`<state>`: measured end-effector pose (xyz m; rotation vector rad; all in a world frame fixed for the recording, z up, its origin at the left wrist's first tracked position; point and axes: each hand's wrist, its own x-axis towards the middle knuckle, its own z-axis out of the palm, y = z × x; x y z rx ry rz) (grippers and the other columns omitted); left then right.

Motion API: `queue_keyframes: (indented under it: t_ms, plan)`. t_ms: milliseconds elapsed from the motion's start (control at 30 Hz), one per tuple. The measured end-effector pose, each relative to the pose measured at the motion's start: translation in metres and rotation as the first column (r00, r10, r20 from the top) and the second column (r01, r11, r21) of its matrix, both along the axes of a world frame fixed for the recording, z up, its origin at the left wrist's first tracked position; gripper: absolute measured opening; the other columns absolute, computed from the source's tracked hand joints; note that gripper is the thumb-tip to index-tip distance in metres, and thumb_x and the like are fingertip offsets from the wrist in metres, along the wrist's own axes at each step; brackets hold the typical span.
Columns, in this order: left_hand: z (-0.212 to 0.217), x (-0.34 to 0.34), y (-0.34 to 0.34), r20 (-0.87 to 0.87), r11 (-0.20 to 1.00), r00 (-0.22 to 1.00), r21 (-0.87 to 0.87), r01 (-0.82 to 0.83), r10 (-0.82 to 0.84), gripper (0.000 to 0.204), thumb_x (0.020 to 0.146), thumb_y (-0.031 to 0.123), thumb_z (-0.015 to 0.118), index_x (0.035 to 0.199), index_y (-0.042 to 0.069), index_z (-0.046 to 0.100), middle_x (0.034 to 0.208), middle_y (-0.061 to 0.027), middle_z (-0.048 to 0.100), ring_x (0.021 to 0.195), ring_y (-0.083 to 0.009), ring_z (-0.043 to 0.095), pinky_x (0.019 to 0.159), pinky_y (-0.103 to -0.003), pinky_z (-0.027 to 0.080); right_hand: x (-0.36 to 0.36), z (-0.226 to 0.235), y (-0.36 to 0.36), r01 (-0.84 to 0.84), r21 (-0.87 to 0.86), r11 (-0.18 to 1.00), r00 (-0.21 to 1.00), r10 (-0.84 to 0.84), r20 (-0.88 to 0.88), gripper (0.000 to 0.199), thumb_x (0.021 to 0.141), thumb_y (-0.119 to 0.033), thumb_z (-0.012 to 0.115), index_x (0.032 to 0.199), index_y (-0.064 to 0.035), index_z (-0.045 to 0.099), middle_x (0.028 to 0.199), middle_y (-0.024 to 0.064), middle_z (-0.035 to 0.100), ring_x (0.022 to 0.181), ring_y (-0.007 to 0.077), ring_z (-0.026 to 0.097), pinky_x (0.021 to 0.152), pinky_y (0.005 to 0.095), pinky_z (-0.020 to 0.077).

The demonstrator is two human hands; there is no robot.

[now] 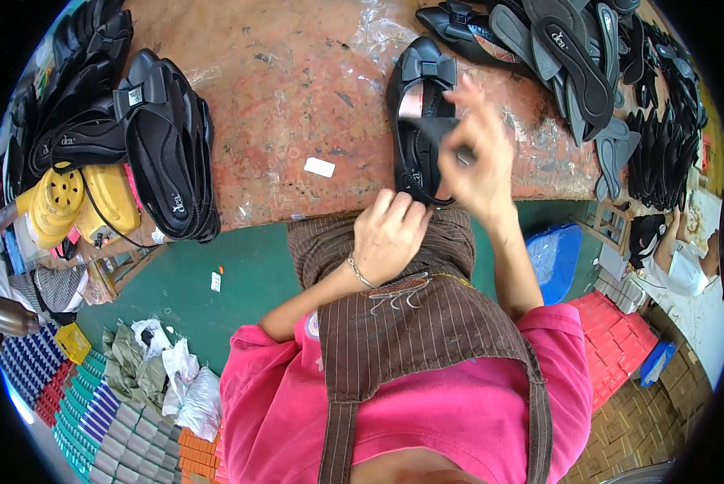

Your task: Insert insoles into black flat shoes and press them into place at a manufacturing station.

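Observation:
A black flat shoe [410, 153] with a bow on its toe lies at the table's front edge, heel toward me. My left hand [390, 230] has its fingers curled at the heel and grips it there. Above the shoe's inner right side is my right hand [485, 149], pinching a small dark tool [433, 127] with a flat, blade-like end. Motion blurs the tool, so its exact kind does not show. Its end is over the shoe's opening; whether it touches the shoe cannot be told. A pale insert [411, 102] shows inside the toe.
Black bow shoes [168, 153] are stacked at the left, beside a yellow clog [55, 206] and a yellow device [108, 206]. Loose insoles [572, 73] pile up at the right. A white label [319, 167] lies on the worn table [281, 129]. A blue bin [554, 262] stands below right.

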<state>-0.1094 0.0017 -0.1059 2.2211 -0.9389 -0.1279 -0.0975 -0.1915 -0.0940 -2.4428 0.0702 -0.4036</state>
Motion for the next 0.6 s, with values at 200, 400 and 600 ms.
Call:
queue_keyframes:
  t_ms: [200,400,600]
  plan:
    - [-0.018,-0.015,-0.006,0.043,0.949,0.984,0.274,0.154,-0.172,0.044,0.086,0.019,0.058,0.121,-0.008,0.060,0.130,-0.0210,0.056,0.134,-0.0343,0.042,0.113,-0.054,0.027,-0.031,-0.022,0.047,-0.061,-0.124,0.990,0.994,0.050,-0.095,0.027,0.075,0.006,0.058,0.101,-0.0010,0.058,0.135,0.0232,0.055,0.134,0.0351,0.048,0.117,0.0543,0.0277]
    - [-0.018,-0.015,-0.006,0.076,0.910,0.982,0.392,0.132,-0.175,0.068,0.083,0.026,0.069,0.140,-0.003,0.045,0.147,-0.0159,0.044,0.142,-0.0286,0.033,0.115,-0.054,0.026,0.058,-0.015,0.036,0.050,-0.322,0.945,0.990,-0.090,-0.112,0.016,0.080,0.003,0.052,0.091,0.0019,0.062,0.089,0.0169,0.062,0.098,0.0319,0.063,0.116,0.0525,0.0282]
    - [-0.015,-0.007,-0.009,-0.032,0.909,0.987,0.386,0.156,-0.156,0.050,0.085,0.023,0.067,0.127,-0.002,0.057,0.140,-0.0174,0.051,0.139,-0.0301,0.038,0.113,-0.052,0.028,0.034,-0.011,0.047,0.048,-0.574,0.817,0.971,-0.173,-0.165,0.042,0.087,-0.002,0.049,0.127,0.0125,0.046,0.116,0.0277,0.057,0.111,0.0396,0.058,0.115,0.0564,0.0259]
